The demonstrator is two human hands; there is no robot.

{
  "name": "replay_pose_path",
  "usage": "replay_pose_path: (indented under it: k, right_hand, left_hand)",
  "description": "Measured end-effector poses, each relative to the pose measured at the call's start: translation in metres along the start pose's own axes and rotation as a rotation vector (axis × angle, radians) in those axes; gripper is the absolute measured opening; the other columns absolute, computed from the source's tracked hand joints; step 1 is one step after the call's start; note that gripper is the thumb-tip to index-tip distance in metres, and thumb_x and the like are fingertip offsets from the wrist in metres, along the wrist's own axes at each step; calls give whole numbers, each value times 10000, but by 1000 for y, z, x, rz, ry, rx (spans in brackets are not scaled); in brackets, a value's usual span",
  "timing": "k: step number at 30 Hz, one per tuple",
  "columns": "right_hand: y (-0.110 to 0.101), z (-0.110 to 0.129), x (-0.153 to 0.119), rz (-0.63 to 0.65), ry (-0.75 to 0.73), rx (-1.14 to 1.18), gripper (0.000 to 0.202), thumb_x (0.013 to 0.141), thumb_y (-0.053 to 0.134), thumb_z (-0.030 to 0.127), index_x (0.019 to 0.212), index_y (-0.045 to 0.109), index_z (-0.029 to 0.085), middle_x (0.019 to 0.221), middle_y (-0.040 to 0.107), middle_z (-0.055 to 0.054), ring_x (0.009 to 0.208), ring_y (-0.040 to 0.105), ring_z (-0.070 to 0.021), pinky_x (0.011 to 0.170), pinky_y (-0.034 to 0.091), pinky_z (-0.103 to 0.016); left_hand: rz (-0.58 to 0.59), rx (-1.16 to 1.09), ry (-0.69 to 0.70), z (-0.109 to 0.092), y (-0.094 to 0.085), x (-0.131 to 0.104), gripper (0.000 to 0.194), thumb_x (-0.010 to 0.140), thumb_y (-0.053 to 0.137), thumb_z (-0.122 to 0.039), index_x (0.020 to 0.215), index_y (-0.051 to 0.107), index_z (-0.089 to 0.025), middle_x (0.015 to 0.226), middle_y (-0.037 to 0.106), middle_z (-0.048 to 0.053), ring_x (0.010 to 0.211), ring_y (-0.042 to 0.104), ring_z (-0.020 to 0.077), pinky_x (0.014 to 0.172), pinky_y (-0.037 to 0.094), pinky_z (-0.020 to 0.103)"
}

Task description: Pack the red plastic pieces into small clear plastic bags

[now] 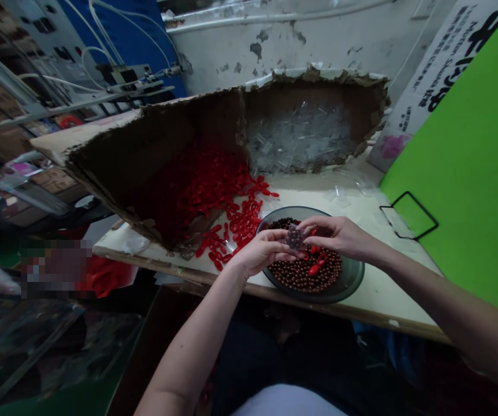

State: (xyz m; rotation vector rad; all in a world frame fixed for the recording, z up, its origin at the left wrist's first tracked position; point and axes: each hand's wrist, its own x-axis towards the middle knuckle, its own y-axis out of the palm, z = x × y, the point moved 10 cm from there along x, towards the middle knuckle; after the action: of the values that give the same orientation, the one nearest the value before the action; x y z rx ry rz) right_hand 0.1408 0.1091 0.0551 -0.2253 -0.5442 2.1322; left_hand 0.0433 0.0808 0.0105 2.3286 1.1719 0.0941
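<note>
Over a round grey bowl (355, 283) my two hands meet at a small clear case (294, 237) packed with dark brown beads. My left hand (263, 249) grips the case from the left, thumb and fingers closed on it. From the right, my right hand (333, 236) pinches the case's other side with its fingertips. Below them, the bowl holds many shiny brown beads (305, 283) and several red oval plastic pieces (313, 270). Parts of the bowl's contents are hidden under my hands.
Left of the bowl, red plastic pieces (242, 222) spill from a torn cardboard box (106, 156). Its right compartment holds clear plastic cases (303, 138). A green panel (469, 173) with a black wire handle (422, 215) stands at right. Machinery (123, 81) is at upper left. The white tabletop (383, 294) has a wooden front edge.
</note>
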Motion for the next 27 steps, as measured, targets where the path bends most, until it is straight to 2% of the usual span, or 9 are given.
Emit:
replay_pose_path:
  k: [10, 16, 23, 25, 27]
  right_hand:
    - [-8, 7, 4, -35, -12, -29, 327, 781, 672, 352, 1079, 625, 227, 901, 689, -22, 748, 633, -140, 706, 494, -289]
    - [-11, 3, 7, -46, -4, -48, 310, 778, 675, 373, 1043, 635, 217, 910, 684, -32, 771, 634, -155, 697, 502, -293]
    - [-19, -19, 4, -123, 63, 20, 318, 789, 648, 410, 1038, 618, 213, 920, 689, -37, 754, 640, -160, 688, 506, -300]
    - [-26, -31, 1, -175, 97, 1, 311, 800, 621, 426, 1016, 622, 203, 929, 690, -49, 755, 645, -170, 695, 506, -310]
    - [-27, -49, -2, -172, 139, -76, 287, 810, 590, 424, 980, 629, 196, 923, 694, -56, 766, 648, -184, 708, 503, -321]
  left_hand:
    - [-33, -8, -9, 4, -5, 1, 354, 682, 645, -72, 1035, 650, -84, 948, 723, 142, 854, 701, 189, 772, 495, 243]
    - [-6, -46, -7, 6, -3, 3, 416, 653, 630, -53, 1067, 637, -92, 979, 719, 142, 866, 701, 196, 790, 485, 256]
    - [-26, -99, -41, 15, -9, 11, 400, 654, 629, -62, 1052, 628, -98, 980, 719, 146, 845, 702, 193, 780, 487, 259]
    - [-42, -108, -46, 17, -13, 14, 408, 652, 626, -59, 1059, 626, -93, 974, 720, 151, 843, 703, 197, 769, 489, 258]
    - [-62, -116, -45, 19, -17, 17, 413, 645, 621, -53, 1056, 628, -83, 988, 716, 160, 856, 703, 206, 759, 492, 257]
